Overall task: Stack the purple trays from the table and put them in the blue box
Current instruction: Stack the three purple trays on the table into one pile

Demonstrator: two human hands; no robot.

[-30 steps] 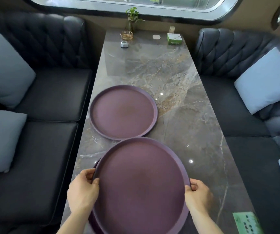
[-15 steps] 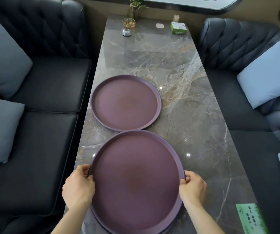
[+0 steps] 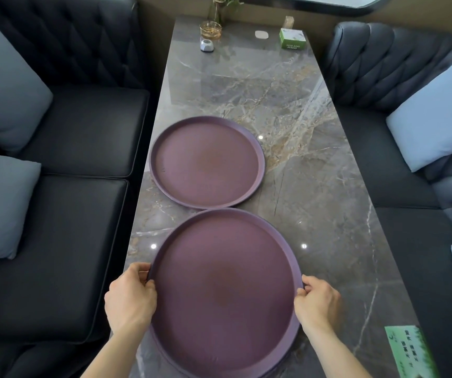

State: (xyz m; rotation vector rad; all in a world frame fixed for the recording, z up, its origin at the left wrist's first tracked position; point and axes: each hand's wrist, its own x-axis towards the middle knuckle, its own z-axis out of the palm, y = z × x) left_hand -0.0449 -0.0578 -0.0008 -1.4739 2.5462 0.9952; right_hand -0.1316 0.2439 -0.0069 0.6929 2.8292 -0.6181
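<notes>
On the desk, near end: near tray [image 3: 223, 290], round, matte purple, shallow raised rim; a second purple edge shows under its lower rim, so it appears to sit on another tray.
Left hand: left hand [image 3: 130, 300] curled over the near tray's left rim, thumb on top, fingers wrapped under the edge.
Right hand: right hand [image 3: 318, 302] clamped on the right rim the same way, thumb over the lip.
Far tray: far tray [image 3: 207, 162], same round purple shape, flat on the stone, its near rim just touching or barely behind the near tray's far rim; cannot tell which.
Desk: desk [image 3: 315, 165], long, polished grey marble with pale and rusty veins, glossy light spots.
Far end: amber glass dish [image 3: 210, 29], small white faceted object [image 3: 207, 45], green box [image 3: 292, 38], all well apart from the trays.
Near right corner: green printed card [image 3: 410, 350] lying flat.
Seating: black tufted leather sofas [image 3: 64, 132] both sides, soft pale blue cushions [image 3: 435, 115].
</notes>
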